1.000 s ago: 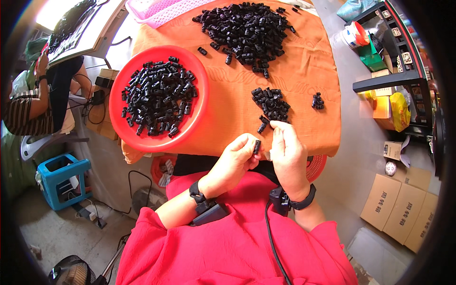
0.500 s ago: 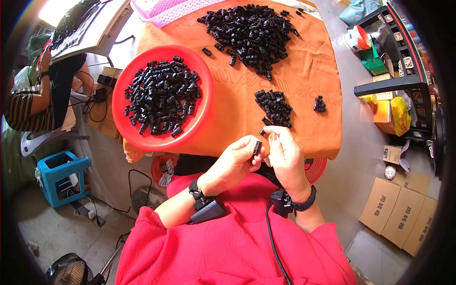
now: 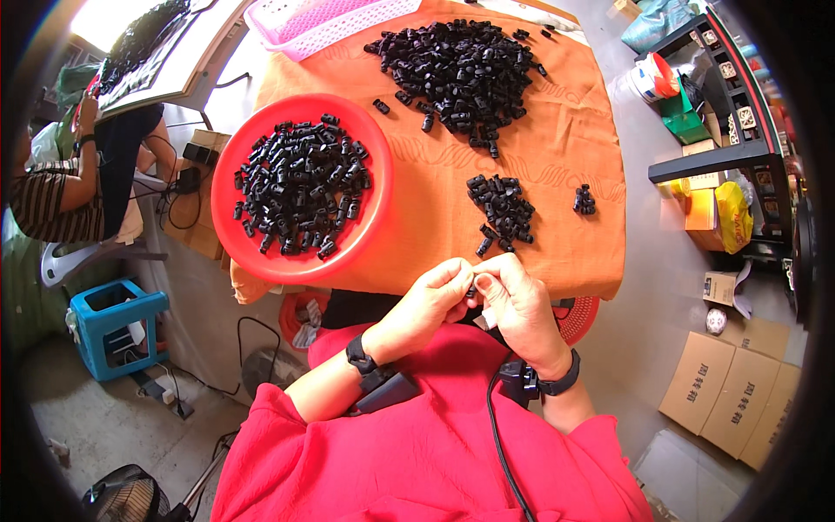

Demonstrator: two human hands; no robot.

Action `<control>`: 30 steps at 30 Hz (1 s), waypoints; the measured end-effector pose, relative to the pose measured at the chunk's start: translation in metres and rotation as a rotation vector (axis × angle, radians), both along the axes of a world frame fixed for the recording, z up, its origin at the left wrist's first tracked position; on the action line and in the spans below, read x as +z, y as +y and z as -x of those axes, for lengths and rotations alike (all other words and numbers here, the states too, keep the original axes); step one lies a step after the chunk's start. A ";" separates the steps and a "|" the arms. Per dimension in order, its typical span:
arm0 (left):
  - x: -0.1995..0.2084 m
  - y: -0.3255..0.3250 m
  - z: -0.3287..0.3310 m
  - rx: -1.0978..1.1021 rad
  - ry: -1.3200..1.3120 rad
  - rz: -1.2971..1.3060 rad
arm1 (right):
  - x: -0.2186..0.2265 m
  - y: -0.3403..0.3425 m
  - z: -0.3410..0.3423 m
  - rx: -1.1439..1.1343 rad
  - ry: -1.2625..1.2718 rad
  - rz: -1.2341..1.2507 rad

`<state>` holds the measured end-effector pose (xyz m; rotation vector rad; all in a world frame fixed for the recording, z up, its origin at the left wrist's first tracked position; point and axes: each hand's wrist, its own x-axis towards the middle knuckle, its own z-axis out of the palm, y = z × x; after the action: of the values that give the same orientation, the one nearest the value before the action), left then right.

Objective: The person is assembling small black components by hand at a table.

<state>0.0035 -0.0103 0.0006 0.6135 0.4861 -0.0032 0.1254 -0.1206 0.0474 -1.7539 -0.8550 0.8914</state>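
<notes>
Just in front of the table's near edge, my left hand [image 3: 424, 306] and my right hand [image 3: 524, 311] meet fingertip to fingertip. Between them is a small black cylindrical plastic piece [image 3: 471, 292], mostly covered by the fingers. My left hand pinches it. The right thumb and forefinger are closed against its other end; whether they hold a second part is hidden. A small white scrap [image 3: 484, 321] shows under the right hand. Beyond my hands lies a small pile of black pieces [image 3: 503, 209], with a tiny cluster [image 3: 584, 200] to its right.
On the orange cloth [image 3: 426, 204] stand a red basin [image 3: 380, 196] of black pieces, a large black pile [image 3: 457, 74] and a pink basket [image 3: 348, 24]. A person in a striped top [image 3: 52, 196] sits at far left, above a blue stool [image 3: 109, 335]. Cartons [image 3: 731, 391] lie right.
My right fingers have come down and in to meet the left ones, closing over the black piece. The view has shifted slightly.
</notes>
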 end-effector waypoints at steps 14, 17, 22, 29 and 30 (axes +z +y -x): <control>-0.014 -0.003 0.000 0.010 -0.094 0.173 | -0.002 0.001 0.001 -0.016 0.049 -0.001; -0.014 0.000 -0.001 0.003 -0.098 0.176 | -0.005 -0.001 -0.002 -0.114 0.217 -0.007; -0.011 0.009 -0.002 0.064 -0.110 0.275 | -0.001 -0.006 -0.017 -0.293 0.161 -0.008; 0.003 0.026 -0.022 0.139 0.017 0.060 | -0.005 -0.015 -0.026 -0.395 0.155 -0.018; 0.004 0.027 -0.025 0.139 0.013 0.057 | -0.004 -0.016 -0.026 -0.407 0.155 -0.007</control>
<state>0.0286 0.0171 0.0045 0.5230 0.5382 0.1103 0.1517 -0.1368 0.0433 -1.7423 -0.3793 0.7371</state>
